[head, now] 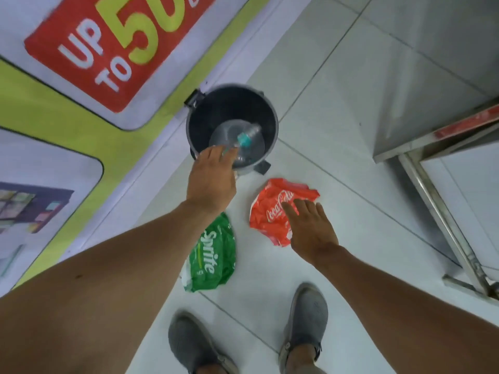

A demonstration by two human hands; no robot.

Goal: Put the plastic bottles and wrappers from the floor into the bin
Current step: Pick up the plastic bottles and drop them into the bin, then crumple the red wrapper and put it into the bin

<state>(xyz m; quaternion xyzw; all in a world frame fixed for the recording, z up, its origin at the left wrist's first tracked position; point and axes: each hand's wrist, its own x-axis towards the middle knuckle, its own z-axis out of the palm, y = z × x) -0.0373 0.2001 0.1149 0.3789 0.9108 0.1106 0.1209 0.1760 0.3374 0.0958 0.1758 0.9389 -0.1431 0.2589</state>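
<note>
We hold our left hand (212,179) over the bin (274,122), fingers grasping a bottle (244,137) neck so it drops inside. Our right hand (310,225), fingers released, hovers above the red wrapper (270,209); the green wrapper (213,255) lies nearer on the floor (351,184).

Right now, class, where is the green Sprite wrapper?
In the head view the green Sprite wrapper lies on the white tiled floor, below the left forearm, beside the red Coca-Cola wrapper and nearer the person than the bin.
</note>
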